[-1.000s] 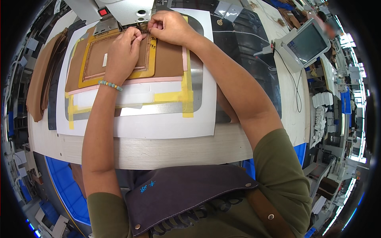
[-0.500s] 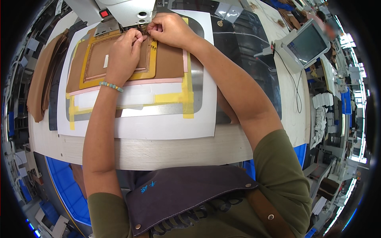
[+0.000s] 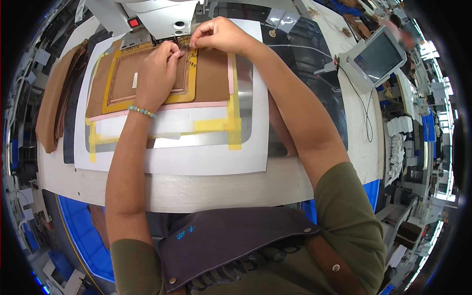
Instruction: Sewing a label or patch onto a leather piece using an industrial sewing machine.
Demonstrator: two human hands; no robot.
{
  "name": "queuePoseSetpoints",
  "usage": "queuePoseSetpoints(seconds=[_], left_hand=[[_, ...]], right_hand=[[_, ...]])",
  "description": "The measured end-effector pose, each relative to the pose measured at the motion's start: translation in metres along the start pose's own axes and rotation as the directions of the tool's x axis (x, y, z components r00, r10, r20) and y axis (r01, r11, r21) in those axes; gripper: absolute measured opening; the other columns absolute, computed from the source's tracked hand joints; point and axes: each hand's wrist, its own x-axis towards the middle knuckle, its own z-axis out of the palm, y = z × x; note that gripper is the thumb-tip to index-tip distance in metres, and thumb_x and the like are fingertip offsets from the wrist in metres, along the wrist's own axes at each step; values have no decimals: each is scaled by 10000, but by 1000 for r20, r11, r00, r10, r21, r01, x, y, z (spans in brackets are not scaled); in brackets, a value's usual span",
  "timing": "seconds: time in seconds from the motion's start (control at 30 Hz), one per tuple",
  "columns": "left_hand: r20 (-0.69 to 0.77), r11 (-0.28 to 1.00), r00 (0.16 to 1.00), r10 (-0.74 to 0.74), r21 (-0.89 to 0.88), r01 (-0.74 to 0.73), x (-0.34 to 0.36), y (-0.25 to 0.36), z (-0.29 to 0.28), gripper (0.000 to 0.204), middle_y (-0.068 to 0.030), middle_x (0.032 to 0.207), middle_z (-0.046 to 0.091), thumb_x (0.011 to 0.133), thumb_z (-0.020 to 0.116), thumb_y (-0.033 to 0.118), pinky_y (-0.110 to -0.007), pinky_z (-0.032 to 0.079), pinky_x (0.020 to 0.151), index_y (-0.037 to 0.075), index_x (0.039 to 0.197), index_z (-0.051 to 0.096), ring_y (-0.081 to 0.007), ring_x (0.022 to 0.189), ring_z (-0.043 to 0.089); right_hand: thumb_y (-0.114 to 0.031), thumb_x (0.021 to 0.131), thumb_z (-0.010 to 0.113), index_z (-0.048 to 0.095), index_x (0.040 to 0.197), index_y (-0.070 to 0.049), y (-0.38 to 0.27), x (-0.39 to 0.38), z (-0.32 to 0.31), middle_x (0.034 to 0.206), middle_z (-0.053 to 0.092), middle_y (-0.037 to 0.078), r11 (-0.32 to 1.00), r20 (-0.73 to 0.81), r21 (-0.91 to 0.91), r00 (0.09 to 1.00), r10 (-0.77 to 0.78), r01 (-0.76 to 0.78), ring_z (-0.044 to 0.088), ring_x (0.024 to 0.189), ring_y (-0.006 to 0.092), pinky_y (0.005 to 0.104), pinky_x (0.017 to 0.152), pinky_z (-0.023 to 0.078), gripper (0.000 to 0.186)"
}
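A yellow rectangular frame lies over a brown panel, beneath the head of a white sewing machine. My left hand rests over the frame, fingers curled together close to the machine's needle area. Just right of it, my right hand pinches thumb and forefinger at the frame's far right corner. Whatever either hand's fingertips hold is too small or hidden. Under the panel are pink strips, a metal plate and a white sheet, with yellow tape along the edges.
Folded brown pieces are stacked at the left. A screen unit with a cable stands on the right of the table. Blue bins sit below the table's front edge. Clear plastic packets lie at the back.
My right hand has drawn slightly right, away from the needle area, widening the gap between my hands. My left hand stays over the frame. The whole view has shifted a little.
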Motion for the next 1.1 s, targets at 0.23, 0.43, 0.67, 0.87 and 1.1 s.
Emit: queuePoseSetpoints(seconds=[0.23, 0.43, 0.67, 0.87, 1.1], left_hand=[[99, 983, 979, 177, 28, -181, 7, 30, -11, 224, -166, 975, 709, 893, 696, 22, -382, 541, 795, -2, 1112, 658, -325, 893, 693], [81, 964, 972, 222, 133, -231, -3, 20, -8, 162, -141, 960, 701, 874, 694, 16, -414, 523, 835, 8, 1034, 722, -318, 930, 656], [94, 866, 940, 328, 367, -339, 2, 21, -42, 153, -94, 985, 724, 942, 679, 40, -381, 540, 832, 12, 1080, 741, -272, 933, 669], [160, 887, 947, 279, 336, -318, -4, 13, -51, 121, -90, 984, 724, 931, 689, 36, -389, 537, 837, 18, 1041, 736, -282, 935, 668], [144, 909, 954, 261, 295, -293, -8, 24, -50, 88, -108, 922, 694, 904, 724, 67, -410, 518, 778, 49, 990, 729, -305, 874, 648]], right_hand=[[-101, 853, 752, 804, 938, -38, -38, -17, -24, 836, 748, 1, 999, 443, 49, 896, -28, 7, 628, 727, 71, 243, 637, 492, 118], [-238, 798, 785, 819, 919, -110, -52, -22, -6, 873, 775, 23, 969, 556, -189, 831, -26, 158, 690, 805, 136, 322, 712, 522, 179], [-435, 903, 681, 788, 907, -80, -93, -160, -128, 787, 720, 143, 683, -25, -704, 968, 249, -194, 712, 786, 296, 415, 715, 538, 371], [-267, 960, 580, 753, 992, -51, 4, -321, -235, 954, 729, 168, 486, -621, -566, 732, 280, -666, 703, 936, 355, 454, 837, 537, 278], [-219, 975, 537, 685, 1038, -46, 91, -276, -219, 1017, 723, 198, 415, -615, -712, 788, 21, -567, 685, 956, 412, 507, 809, 536, 237]])
